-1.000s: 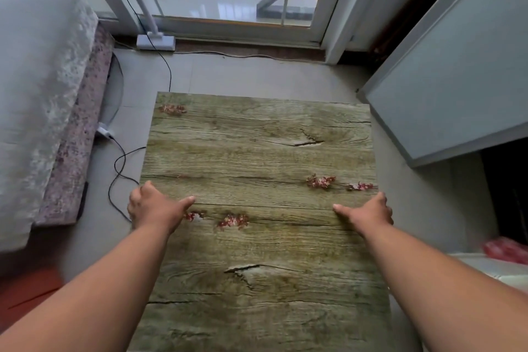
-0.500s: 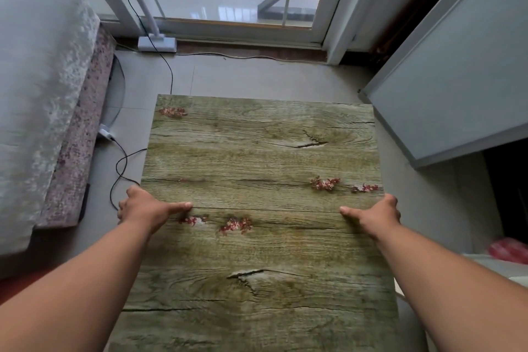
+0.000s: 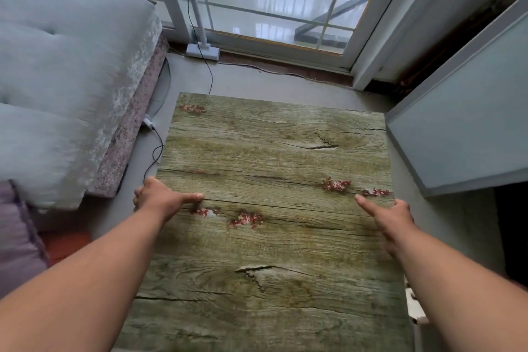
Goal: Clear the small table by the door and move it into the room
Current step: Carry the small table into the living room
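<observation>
Table (image 3: 274, 168) edges between left hand (image 3: 160, 198), right hand (image 3: 391, 218)

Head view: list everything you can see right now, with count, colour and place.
table: one, green-brown wood print with red flecks, centre, top bare
mattress: one, grey, left
door: one, white frame with glass, far side
cable: one, black, on the floor left of the table
panel: one, pale grey, right
left hand: one, gripping the table's left edge
right hand: one, gripping the table's right edge
</observation>
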